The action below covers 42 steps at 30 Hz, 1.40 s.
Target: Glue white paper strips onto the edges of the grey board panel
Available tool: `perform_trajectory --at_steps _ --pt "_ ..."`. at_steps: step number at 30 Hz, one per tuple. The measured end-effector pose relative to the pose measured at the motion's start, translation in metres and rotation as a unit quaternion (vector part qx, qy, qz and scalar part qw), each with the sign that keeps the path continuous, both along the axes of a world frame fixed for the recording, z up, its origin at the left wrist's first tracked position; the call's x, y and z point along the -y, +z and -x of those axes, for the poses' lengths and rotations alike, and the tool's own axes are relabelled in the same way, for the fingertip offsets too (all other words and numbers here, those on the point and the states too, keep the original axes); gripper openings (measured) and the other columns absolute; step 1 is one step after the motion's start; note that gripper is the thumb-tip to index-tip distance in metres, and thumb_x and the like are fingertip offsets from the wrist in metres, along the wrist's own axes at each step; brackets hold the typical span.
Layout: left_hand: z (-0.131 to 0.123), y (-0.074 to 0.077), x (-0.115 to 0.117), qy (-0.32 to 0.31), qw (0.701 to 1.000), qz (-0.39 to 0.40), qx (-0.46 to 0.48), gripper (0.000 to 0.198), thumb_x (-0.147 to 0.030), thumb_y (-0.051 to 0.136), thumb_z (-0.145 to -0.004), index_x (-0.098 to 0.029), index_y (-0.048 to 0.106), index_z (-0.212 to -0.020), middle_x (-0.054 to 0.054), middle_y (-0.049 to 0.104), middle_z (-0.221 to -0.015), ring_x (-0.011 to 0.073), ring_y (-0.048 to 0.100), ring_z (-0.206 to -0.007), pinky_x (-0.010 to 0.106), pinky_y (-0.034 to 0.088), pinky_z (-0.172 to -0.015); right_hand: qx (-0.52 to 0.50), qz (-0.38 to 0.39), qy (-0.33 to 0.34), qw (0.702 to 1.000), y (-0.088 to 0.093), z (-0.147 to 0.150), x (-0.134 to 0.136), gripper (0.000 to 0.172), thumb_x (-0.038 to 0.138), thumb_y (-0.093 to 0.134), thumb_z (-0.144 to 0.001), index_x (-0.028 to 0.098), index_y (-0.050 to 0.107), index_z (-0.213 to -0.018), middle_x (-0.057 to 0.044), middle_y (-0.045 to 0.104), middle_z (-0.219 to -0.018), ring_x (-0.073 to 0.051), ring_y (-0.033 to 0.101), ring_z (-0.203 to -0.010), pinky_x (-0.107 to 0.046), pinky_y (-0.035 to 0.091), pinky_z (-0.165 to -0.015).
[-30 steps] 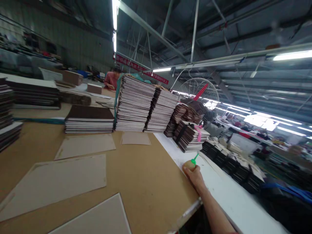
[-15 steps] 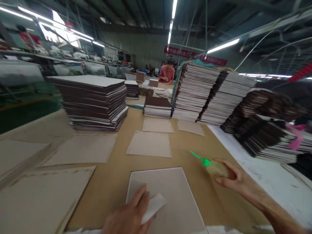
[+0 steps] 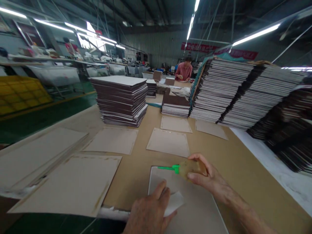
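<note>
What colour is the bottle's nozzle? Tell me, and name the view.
The nozzle is bright green, best seen in the head view.

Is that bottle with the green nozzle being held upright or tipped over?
Tipped: the bottle lies sideways in the right hand, its green nozzle pointing toward the picture's left rather than up.

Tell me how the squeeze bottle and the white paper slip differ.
The squeeze bottle is rounded and tan with a green nozzle; the paper slip is thin, flat and white. The bottle is gripped in the right hand, lying roughly sideways; the slip sits between the thumb and fingers of the left hand. In this view, both appear at least partly over the same pale board.
</note>
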<state>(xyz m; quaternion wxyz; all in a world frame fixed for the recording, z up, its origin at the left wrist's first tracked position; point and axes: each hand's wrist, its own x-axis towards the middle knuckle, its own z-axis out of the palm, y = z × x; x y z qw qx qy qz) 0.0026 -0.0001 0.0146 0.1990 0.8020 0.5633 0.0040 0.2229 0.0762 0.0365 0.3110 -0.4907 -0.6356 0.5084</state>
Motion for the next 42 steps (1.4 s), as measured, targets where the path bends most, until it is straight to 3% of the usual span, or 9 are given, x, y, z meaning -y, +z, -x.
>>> perform_trajectory --at_steps 5,14,21,26,36,42 --pt "0.001 -0.001 -0.002 -0.006 1.0 0.005 0.018 0.045 -0.034 0.055 -0.091 -0.02 0.049 -0.133 0.007 0.041 -0.148 0.0299 0.066 -0.101 0.051 0.059 -0.083 0.016 -0.044 0.017 0.999 0.001 0.028 -0.007 0.034 0.039 0.064 -0.077 0.022 0.049 -0.101 0.004 0.051 -0.073 -0.014 0.046 -0.065 -0.023 0.038 -0.056" --pt "0.0 0.001 -0.003 -0.007 1.0 0.011 0.01 0.045 -0.035 0.054 -0.091 -0.019 0.049 -0.132 0.008 0.041 -0.148 0.0312 0.067 -0.097 0.053 0.06 -0.08 0.131 -0.144 0.055 0.979 0.011 0.039 -0.017 0.02 0.034 0.059 -0.081 0.02 0.054 -0.094 0.004 0.051 -0.07 -0.014 0.046 -0.065 -0.025 0.033 -0.057" --pt "-0.002 0.004 -0.003 -0.002 1.0 0.026 -0.007 0.045 -0.033 0.055 -0.09 -0.019 0.05 -0.132 0.007 0.04 -0.148 0.0314 0.067 -0.098 0.052 0.059 -0.081 0.227 -0.229 0.096 0.942 0.037 0.053 -0.019 0.013 0.021 0.064 -0.077 0.019 0.056 -0.087 0.004 0.054 -0.075 -0.012 0.047 -0.066 -0.024 0.03 -0.06" --pt "-0.002 0.002 -0.004 -0.004 1.0 0.015 -0.026 0.042 -0.032 0.057 -0.089 -0.02 0.051 -0.129 0.008 0.043 -0.147 0.0298 0.068 -0.095 0.051 0.06 -0.078 0.251 -0.291 0.138 0.913 0.046 0.062 -0.023 0.011 0.02 0.065 -0.078 0.018 0.055 -0.084 0.003 0.054 -0.079 -0.011 0.046 -0.067 -0.023 0.03 -0.06" --pt "-0.004 0.0 -0.005 0.007 0.999 -0.011 -0.046 0.04 -0.031 0.058 -0.088 -0.024 0.053 -0.127 0.004 0.045 -0.146 0.0276 0.069 -0.094 0.046 0.061 -0.079 0.28 -0.329 0.158 0.888 0.055 0.07 -0.029 0.013 0.021 0.068 -0.077 0.018 0.055 -0.077 0.004 0.054 -0.076 -0.011 0.046 -0.066 -0.023 0.027 -0.059" --pt "-0.005 0.0 -0.003 0.003 0.999 -0.001 -0.055 0.039 -0.034 0.055 -0.091 -0.025 0.052 -0.129 0.005 0.044 -0.147 0.0268 0.068 -0.097 0.045 0.06 -0.081 0.281 -0.33 0.144 0.889 0.056 0.069 -0.031 0.014 0.021 0.068 -0.076 0.018 0.054 -0.077 0.004 0.055 -0.075 -0.01 0.045 -0.065 -0.023 0.027 -0.059"
